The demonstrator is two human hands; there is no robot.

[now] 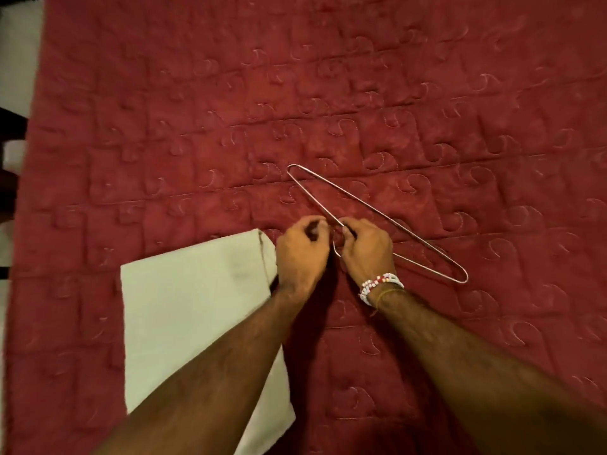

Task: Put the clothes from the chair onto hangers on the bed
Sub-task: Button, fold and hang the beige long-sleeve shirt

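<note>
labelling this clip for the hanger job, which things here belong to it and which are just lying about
Belongs to the job: wire hanger, gripped near its hook by the left hand and right hand; folded pale cloth beside it; red bedspread under both.
Just there: beaded bracelets on the right wrist; pale shapes at the left edge, too cropped to name.

Behind the right hand sit white-and-red beaded bracelets and a yellow thread

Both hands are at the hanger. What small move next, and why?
Probably lift the hanger toward the cloth: left hand and right hand both grip its neck, it is bare, and the folded cloth lies just left on the bed.
</note>
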